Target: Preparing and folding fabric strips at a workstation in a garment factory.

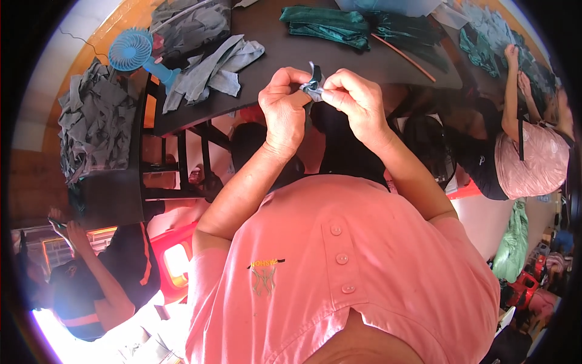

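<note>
Both of my hands meet over the front edge of the dark table, holding a small strip of dark and pale grey-blue fabric [314, 77]. My left hand [283, 112] is closed, its thumb and index finger pinching the strip's left side. From the other side, my right hand [360, 104] grips the strip between thumb and fingertips. One end of the strip sticks up above the fingers; the rest is bunched and partly hidden by them. Nearest to my left hand on the table lie grey fabric strips [219, 68]. Beyond my hands rests a folded stack of dark green velvet-like cloth [324, 25].
A blue handheld fan [131, 50] lies at the table's left, near a large heap of grey strips [97, 118]. A thin brown stick [403, 57] lies to the right on the dark table [267, 82]. Co-workers [533, 155] handle cloth at the right and lower left.
</note>
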Tool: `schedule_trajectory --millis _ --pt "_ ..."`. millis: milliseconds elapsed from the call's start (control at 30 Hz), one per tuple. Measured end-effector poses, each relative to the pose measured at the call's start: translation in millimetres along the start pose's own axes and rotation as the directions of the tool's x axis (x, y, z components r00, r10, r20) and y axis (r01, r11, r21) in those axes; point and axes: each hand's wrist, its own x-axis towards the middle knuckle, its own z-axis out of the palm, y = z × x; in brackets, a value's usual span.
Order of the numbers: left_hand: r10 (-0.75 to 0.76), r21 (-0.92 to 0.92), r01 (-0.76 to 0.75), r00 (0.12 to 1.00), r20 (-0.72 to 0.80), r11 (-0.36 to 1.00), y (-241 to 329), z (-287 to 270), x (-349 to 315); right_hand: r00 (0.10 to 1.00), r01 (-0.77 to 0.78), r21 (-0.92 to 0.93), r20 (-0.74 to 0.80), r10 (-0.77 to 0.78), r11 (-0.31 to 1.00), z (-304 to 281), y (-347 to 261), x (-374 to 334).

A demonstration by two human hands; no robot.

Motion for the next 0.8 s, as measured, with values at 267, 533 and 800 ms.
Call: schedule_trajectory --millis 267,533,800 --pt "0.356 0.499 -0.504 0.86 0.366 0.705 -24 1 35 0.998 -0.056 0.108 0.031 0.053 0.993 -9 24 17" --pt "0.03 0.27 -0.068 0.99 0.141 0.96 -30 -3 54 0.998 0.062 -0.002 -0.025 -0.062 0.998 -8 40 39" --pt "0.075 0.357 -0.127 0.985 0.158 0.926 -37 14 54 1.0 -0.002 -0.007 -0.022 0.001 1.0 -16 41 24"
